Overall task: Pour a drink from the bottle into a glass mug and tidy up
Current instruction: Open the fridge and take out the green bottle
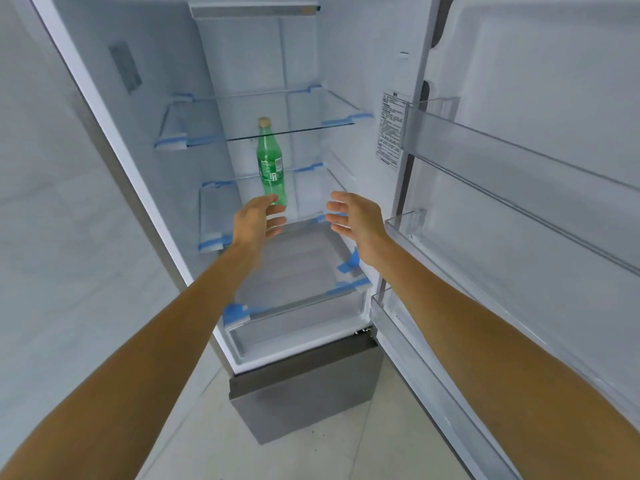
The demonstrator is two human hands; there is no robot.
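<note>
A green plastic bottle (270,164) with a pale cap stands upright on the middle glass shelf (311,174) inside the open fridge. My left hand (256,220) is open just in front of the bottle's base, fingers spread, and its fingertips overlap the bottle's bottom edge; I cannot tell whether they touch it. My right hand (353,220) is open too, to the right of the bottle and apart from it, palm turned left. No glass mug is in view.
The fridge door (519,174) hangs open on the right with clear door bins. An upper glass shelf (294,129) and a lower drawer cover (298,268) carry blue tape. The closed grey freezer drawer (304,386) is below; tiled floor lies underneath.
</note>
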